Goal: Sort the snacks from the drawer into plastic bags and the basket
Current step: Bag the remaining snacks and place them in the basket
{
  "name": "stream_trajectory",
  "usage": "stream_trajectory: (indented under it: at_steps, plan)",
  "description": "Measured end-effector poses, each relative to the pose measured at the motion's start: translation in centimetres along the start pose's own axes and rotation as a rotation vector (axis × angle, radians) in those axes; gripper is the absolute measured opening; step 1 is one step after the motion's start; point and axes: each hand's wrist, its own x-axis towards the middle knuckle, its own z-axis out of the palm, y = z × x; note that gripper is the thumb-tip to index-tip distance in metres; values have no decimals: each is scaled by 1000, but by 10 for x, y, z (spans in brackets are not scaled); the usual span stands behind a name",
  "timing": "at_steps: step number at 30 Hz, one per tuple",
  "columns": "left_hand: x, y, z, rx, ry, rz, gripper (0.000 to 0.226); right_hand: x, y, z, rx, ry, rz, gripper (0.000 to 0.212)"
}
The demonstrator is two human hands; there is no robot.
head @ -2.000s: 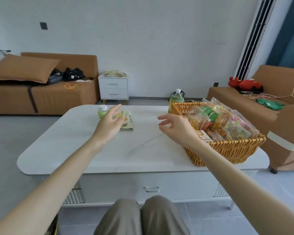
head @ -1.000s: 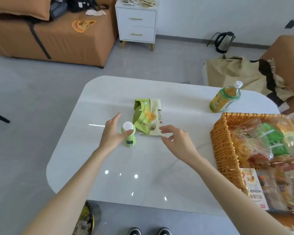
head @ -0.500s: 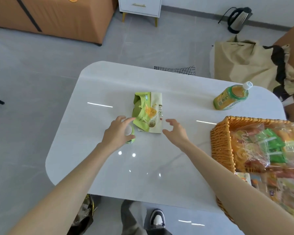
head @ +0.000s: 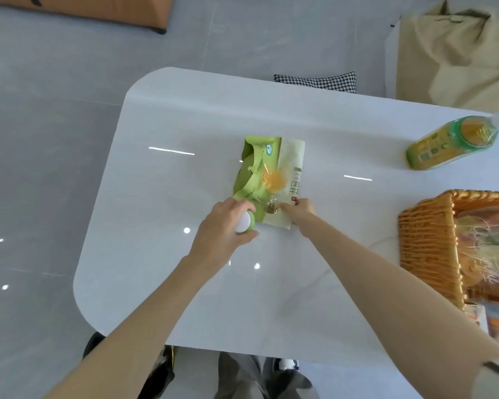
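On the white desk (head: pixel 185 283) my left grip (head: pixel 222 228) clasped the small bottle (head: pixel 246 223), likely for sorting; my right grip (head: pixel 300 211) touched the snack packet (head: pixel 260 174), whether pinching I couldn't tell.

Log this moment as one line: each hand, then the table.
left hand: grips small green bottle | right hand: touches snack packet, grip unclear | basket: snacks inside | drink bottle: beyond basket

White table (head: pixel 185 283), green-and-cream packet (head: pixel 268 174), green white-capped bottle (head: pixel 245 223), golden wicker basket (head: pixel 427 243), black-and-white houndstooth cloth (head: pixel 314 82).
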Motion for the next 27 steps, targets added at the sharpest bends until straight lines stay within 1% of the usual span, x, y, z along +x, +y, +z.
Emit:
stream_trajectory:
  at_steps: [2, 5, 7, 9, 13, 16, 20, 23, 27]
  plan:
    - [5, 3, 1, 14, -15, 15, 38, -3, -1, 1, 67, 10, -8, 39]
    - [13, 11, 3, 23, -47, 27, 40, -23, -15, -13, 67, 81, -132, 26]
    - [18, 20, 7, 23, -68, 40, 39, -42, -24, -32, -49, 133, -261, 17]
    - [24, 31, 13, 2, -91, 53, 39, -62, -28, -57, -196, 194, -380, 16]
    - [31, 53, 30, -50, -129, 64, 43, -97, -22, -115, -321, 322, -505, 14]
    - [31, 68, 40, -41, -167, 73, 51, -123, -12, -155, -370, 402, -564, 12]
    - [32, 85, 37, 86, -159, 49, 61, -152, 1, -193, -303, 498, -629, 9]
    - [29, 102, 28, 171, -136, 125, 66, -175, 8, -218, -253, 548, -657, 14]
    - [27, 152, 22, 190, -95, 261, 63, -204, 24, -257, -283, 683, -663, 10]
